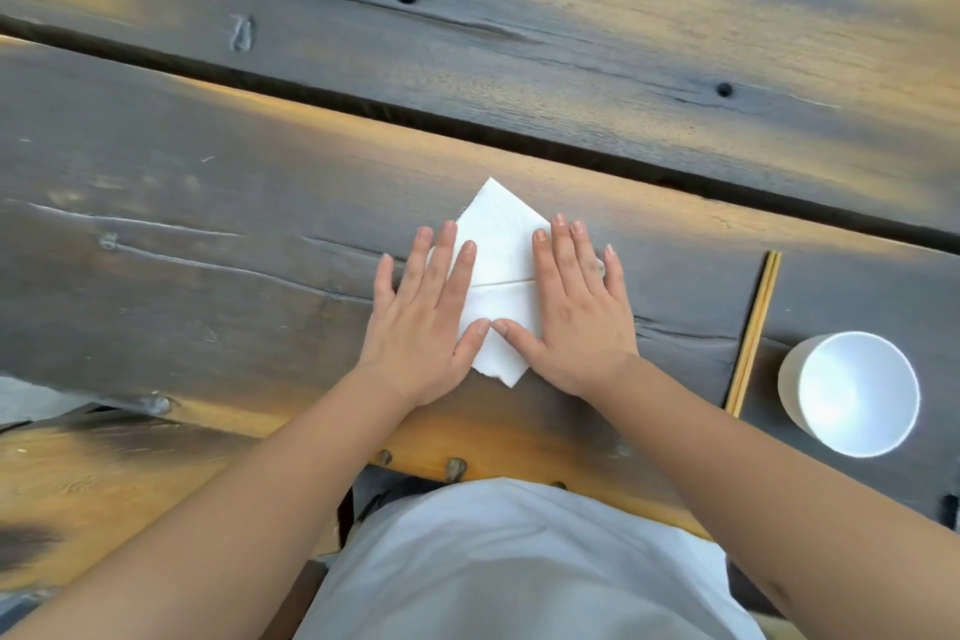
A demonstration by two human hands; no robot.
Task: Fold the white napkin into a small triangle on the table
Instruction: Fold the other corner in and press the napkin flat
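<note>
One dark wooden table (pixel 218 203) fills the view, built of wide weathered planks with a long gap between two of them, several round knot holes and worn amber patches where the stain has rubbed thin. Two bare forearms reach over its near edge from a person in a white garment (pixel 519 561).

One white cup (pixel 852 392) stands at the right, near the table's front edge, its mouth open upward. Just beside it on its left lies one pair of wooden chopsticks (pixel 756 327), the two sticks side by side and touching, running away from the viewer.

One white napkin (pixel 501 250) lies flat on the near plank, between the two hands — a pointed shape with its far corner aimed at the plank gap and a smaller, slightly ragged corner toward the person. A straight seam crosses its middle from side to side. The paper is faintly textured; no writing or brand can be read on it or on the cup.

The left hand (pixel 421 317) and right hand (pixel 576 312) both lie palm down with fingers straight and spread, pressing the napkin's left and right sides, gripping nothing — thumb tips almost meeting over the lower fold
</note>
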